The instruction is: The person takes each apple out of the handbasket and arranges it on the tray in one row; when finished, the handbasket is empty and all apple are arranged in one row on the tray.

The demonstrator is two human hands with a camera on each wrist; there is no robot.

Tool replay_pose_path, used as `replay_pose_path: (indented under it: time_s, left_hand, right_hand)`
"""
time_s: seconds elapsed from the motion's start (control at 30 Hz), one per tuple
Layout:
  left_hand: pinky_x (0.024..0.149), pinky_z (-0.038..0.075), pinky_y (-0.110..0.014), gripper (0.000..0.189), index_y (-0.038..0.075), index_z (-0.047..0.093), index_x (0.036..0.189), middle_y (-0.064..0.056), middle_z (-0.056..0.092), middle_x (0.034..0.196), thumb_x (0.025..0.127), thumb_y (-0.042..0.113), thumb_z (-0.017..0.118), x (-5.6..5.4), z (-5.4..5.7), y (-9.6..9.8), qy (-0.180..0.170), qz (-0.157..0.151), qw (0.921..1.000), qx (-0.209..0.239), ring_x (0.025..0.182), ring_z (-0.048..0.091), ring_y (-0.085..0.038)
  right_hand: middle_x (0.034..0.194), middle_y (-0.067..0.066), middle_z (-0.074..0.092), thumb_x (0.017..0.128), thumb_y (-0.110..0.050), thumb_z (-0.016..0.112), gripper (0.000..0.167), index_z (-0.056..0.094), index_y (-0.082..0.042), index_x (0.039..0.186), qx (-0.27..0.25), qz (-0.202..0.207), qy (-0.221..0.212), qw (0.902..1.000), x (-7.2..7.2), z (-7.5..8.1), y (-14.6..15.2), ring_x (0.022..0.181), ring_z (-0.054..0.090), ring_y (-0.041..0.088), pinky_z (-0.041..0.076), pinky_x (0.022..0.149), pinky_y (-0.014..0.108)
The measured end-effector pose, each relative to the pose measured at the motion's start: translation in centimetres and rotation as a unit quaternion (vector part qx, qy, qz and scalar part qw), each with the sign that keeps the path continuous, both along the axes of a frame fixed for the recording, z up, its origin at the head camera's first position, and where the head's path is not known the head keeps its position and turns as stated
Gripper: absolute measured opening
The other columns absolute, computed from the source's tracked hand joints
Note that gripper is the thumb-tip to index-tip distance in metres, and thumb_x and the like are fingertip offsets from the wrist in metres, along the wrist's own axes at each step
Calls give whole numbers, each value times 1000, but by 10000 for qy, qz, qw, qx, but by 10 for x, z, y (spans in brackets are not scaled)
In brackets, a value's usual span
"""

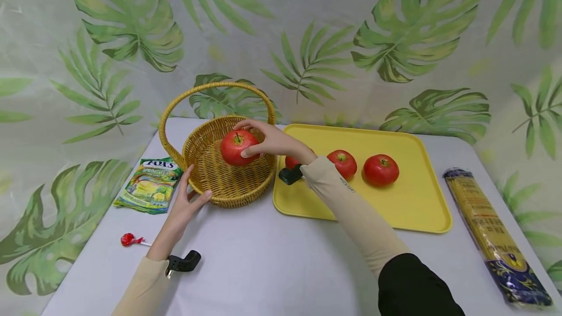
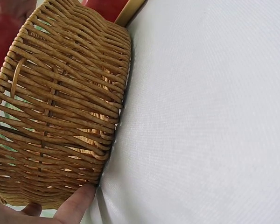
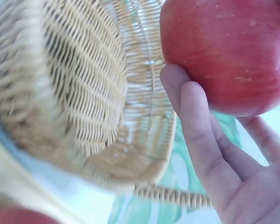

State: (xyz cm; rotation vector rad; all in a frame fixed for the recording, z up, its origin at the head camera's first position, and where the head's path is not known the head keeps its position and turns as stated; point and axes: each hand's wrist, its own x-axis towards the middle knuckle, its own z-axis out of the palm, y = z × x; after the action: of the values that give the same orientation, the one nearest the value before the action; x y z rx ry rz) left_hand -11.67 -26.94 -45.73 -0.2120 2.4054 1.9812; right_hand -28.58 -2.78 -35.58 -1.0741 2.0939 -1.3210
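My right hand (image 1: pixel 281 141) holds a red apple (image 1: pixel 234 150) over the round wicker basket (image 1: pixel 239 201), thumb on the near side and fingers at the far side. In the right wrist view, fingertips (image 3: pixel 194 95) press against the apple's skin, and the woven inside of the basket shows beyond. My left hand (image 1: pixel 179 214) grips the basket at its front left, thumb by the rim and fingers along the outer side. The left wrist view has a finger (image 2: pixel 77 205) low against the woven wall. The basket's tall handle (image 1: pixel 215 85) arches up behind the held apple.
A yellow tray (image 1: pixel 412 208) right of the basket bears several red apples (image 1: pixel 380 169), one partly hidden by my right wrist. On the left lie a green candy bag (image 1: pixel 151 187) and a red lollipop (image 1: pixel 128 239). A pack of spaghetti (image 1: pixel 491 228) lies far right.
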Motion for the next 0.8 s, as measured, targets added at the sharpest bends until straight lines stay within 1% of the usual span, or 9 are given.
replay_pose_path:
  time_s: [0.07,0.13,0.3,0.37,0.47,0.7,0.8]
  left_hand:
    - [105,19,-65,86,37,0,153,-5,-15,157,95,22,61,1,1,1,29,-19,10000,7,138,8,-48]
    - [105,19,-65,86,37,-1,153,-4,-15,157,95,21,61,1,1,1,37,-26,10000,15,138,8,-48]
    - [105,18,-66,85,37,-2,153,-3,-17,157,95,21,59,2,2,1,23,-62,10000,39,138,7,-48]
    - [105,18,-66,85,37,-2,153,-4,-17,157,96,20,59,2,2,1,13,-78,10000,44,138,7,-48]
    - [105,18,-66,86,37,-2,153,-3,-17,157,96,20,59,2,2,1,-5,-76,10000,54,138,7,-48]
    - [106,17,-65,86,37,-3,153,-5,-17,157,96,19,60,1,2,0,-19,-69,10000,48,138,7,-48]
    - [106,17,-65,87,38,-3,153,-3,-17,157,95,20,60,0,0,0,-62,-47,10000,39,139,7,-48]
  right_hand:
    - [137,4,41,80,-24,78,63,49,-21,135,3,-54,-13,10000,1,1,11,106,53,25,55,73,46]
    - [137,2,41,80,-23,78,62,49,-20,135,24,-112,61,9999,2,2,22,110,51,23,53,77,43]
    - [134,3,42,81,-22,77,61,49,-20,134,86,-314,0,9995,3,-1,54,100,58,25,54,75,39]
    - [133,4,41,81,-22,77,60,49,-21,135,117,-453,-145,9988,3,-2,69,91,62,28,55,72,41]
    - [133,4,40,82,-23,76,60,47,-21,135,165,-684,-315,9970,2,-4,93,88,62,31,55,73,43]
    - [139,9,35,86,-23,73,61,43,-18,139,338,-1220,-377,9912,-1,-2,153,87,62,35,51,77,53]
    - [140,9,33,87,-25,72,62,41,-19,140,386,-1520,-457,9866,-1,-2,178,86,63,35,51,79,52]
